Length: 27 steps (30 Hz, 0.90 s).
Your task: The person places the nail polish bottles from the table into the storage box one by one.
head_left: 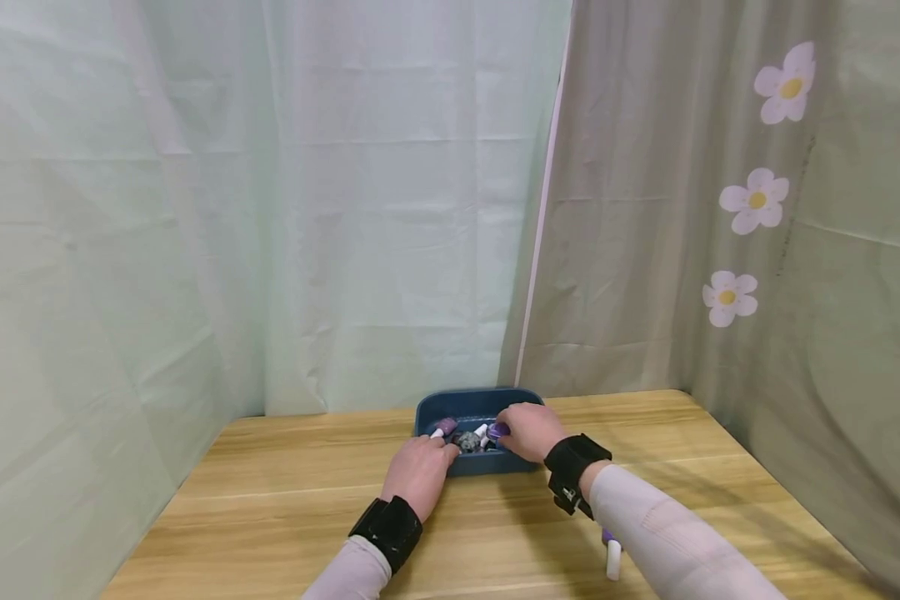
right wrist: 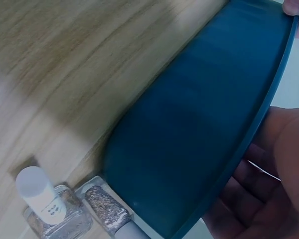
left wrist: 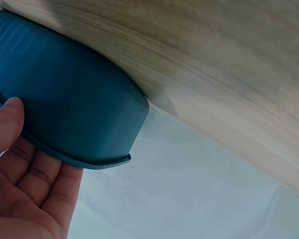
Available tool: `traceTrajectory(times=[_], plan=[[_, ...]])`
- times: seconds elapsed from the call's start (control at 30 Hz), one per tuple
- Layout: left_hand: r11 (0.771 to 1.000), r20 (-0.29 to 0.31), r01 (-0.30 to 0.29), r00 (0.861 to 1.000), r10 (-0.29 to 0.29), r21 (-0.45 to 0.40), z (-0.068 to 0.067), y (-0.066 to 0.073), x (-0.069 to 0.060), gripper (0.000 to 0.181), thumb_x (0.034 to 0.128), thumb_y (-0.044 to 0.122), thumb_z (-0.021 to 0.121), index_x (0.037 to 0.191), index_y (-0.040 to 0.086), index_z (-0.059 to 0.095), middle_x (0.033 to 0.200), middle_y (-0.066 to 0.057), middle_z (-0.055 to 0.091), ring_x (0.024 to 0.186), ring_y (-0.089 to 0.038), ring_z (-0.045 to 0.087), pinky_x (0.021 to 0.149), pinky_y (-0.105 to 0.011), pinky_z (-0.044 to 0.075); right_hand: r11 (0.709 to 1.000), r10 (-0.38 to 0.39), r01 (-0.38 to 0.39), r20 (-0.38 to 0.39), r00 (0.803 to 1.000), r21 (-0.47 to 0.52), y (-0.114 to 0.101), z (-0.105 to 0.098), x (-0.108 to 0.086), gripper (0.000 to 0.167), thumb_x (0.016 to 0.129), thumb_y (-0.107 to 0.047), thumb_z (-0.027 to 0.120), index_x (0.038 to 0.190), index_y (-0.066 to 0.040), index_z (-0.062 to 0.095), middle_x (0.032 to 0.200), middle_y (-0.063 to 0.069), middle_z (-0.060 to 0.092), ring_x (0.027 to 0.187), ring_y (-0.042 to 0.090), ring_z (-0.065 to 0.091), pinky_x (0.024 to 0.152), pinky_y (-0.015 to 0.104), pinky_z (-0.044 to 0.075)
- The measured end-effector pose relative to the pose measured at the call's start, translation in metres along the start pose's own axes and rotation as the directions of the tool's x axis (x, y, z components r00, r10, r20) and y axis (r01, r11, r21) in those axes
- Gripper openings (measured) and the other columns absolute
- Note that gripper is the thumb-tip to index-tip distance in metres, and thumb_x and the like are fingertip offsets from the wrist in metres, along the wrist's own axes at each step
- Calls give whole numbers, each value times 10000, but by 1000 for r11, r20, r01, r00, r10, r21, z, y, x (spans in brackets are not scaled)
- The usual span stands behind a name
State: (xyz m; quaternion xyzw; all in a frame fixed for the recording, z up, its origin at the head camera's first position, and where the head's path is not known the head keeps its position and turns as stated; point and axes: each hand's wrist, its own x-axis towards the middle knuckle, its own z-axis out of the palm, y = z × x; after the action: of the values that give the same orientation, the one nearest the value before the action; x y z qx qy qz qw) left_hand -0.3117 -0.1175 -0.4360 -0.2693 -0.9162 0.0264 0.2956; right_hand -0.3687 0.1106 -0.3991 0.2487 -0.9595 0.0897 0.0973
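A dark blue plastic bin on the table holds several small bottles, among them a mauve nail polish bottle with a white cap. My left hand grips the bin's near left rim, its thumb outside and fingers inside, as the left wrist view shows. Over the bin's right part, my right hand pinches a purple nail polish bottle between thumb and fingers. In the right wrist view, this hand's fingers reach behind the rim, so the bottle is hidden there.
Two glittery nail polish bottles, one white-capped and one lying, are outside the bin by its wall. Another purple bottle with a white cap lies near my right forearm. Curtains surround the wooden table.
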Motion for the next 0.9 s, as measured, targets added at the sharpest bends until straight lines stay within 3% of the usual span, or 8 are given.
traceTrajectory(times=[0.3,0.9], plan=[[1000,11,7,1000,-7,-7,0,0,0,210,921,-35,818,1028,144,836,856,2,716,827,-194,668,850,-368,593,1000,25,-25,39,999,-6,-2,0,3,104,950,-190,887,1017,-116,858,957,5,788,888,195,721,854,455,611],[1000,13,9,1000,-9,-14,-3,1,0,224,920,-53,808,1024,143,837,857,5,723,824,-197,670,854,-375,596,1000,16,-16,33,999,14,6,10,8,62,908,-188,928,913,-179,867,872,-48,778,809,148,709,819,421,619]])
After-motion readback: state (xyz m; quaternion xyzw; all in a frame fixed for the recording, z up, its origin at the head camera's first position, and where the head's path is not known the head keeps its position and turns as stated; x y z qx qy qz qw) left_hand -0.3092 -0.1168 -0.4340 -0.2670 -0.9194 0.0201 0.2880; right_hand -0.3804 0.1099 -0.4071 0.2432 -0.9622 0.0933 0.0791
